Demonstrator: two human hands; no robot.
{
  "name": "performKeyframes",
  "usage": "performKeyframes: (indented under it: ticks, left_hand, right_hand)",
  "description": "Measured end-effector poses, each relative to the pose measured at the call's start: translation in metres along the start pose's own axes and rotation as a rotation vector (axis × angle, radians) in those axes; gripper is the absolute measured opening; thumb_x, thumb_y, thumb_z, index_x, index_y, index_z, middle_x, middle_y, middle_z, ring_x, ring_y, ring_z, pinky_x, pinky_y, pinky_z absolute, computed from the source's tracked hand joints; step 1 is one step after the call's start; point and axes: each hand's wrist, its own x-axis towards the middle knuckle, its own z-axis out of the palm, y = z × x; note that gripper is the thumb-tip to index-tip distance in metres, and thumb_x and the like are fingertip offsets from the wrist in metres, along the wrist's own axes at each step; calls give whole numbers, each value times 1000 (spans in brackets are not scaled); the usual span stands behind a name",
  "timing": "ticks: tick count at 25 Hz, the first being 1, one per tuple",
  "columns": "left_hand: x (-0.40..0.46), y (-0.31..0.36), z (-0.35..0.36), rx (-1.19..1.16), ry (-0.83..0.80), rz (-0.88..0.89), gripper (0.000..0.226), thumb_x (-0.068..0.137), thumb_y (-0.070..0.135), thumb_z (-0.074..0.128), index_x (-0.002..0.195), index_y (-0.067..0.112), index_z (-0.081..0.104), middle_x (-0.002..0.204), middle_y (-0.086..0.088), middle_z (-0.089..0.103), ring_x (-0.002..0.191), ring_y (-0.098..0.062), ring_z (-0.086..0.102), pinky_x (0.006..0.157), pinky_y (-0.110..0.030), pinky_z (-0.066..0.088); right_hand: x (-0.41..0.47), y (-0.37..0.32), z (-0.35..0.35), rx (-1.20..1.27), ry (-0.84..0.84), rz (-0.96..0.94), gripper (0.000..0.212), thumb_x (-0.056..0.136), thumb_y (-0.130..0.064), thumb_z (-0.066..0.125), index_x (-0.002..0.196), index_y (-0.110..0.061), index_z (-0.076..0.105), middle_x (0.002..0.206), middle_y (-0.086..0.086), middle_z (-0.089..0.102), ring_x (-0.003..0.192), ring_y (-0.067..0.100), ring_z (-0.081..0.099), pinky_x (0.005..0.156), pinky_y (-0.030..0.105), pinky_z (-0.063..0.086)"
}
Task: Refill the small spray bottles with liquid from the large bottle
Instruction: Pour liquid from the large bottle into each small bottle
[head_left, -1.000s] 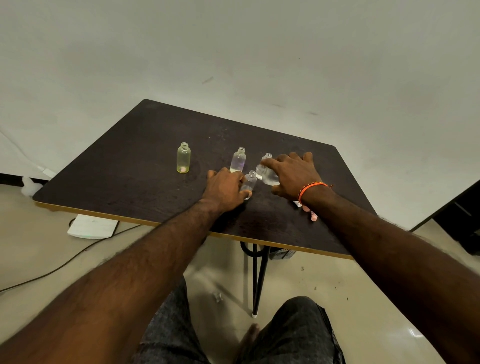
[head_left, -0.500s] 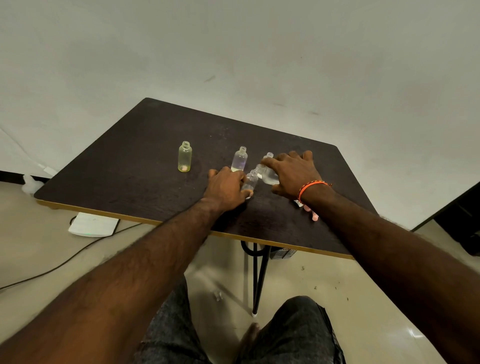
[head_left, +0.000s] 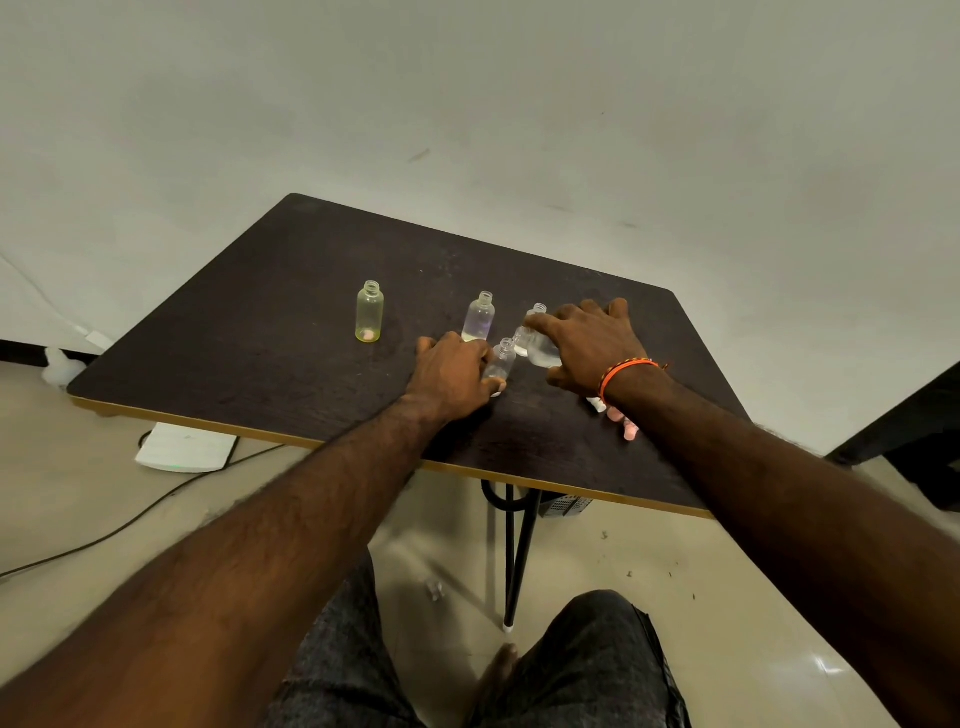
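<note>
My right hand (head_left: 589, 347) grips a clear large bottle (head_left: 540, 349), tilted so its neck points left and down at the mouth of a small clear bottle (head_left: 501, 359). My left hand (head_left: 452, 375) holds that small bottle upright on the dark table (head_left: 260, 332). Behind them stands another small clear bottle (head_left: 479, 318) with a little liquid at its bottom. A yellowish small bottle (head_left: 370, 312) stands alone further left, uncapped. A further clear bottle top (head_left: 538, 309) shows just behind my right hand's fingers.
Pink and white spray caps (head_left: 621, 418) lie on the table under my right wrist. A white device (head_left: 184, 448) with a cable lies on the floor at left. A dark piece of furniture (head_left: 914, 441) stands at the right edge. My knees sit below the table's front edge.
Both hands stay on the bottles almost unmoved. The large bottle stays tilted toward the small bottle's mouth.
</note>
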Motion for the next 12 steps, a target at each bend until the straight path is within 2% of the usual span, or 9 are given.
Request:
performKeyframes:
  ticks: [12]
  left_hand:
    - [-1,1,-2,15,-12,-4,35,89,55,69,112,27,67,108,3,68,113,-18,56,104,-47,35]
  right_hand:
    - [-1,0,0,-6,-7,1,78,79,-52,74,146,-39,37,135,2,59,123,30,52,101,53,31]
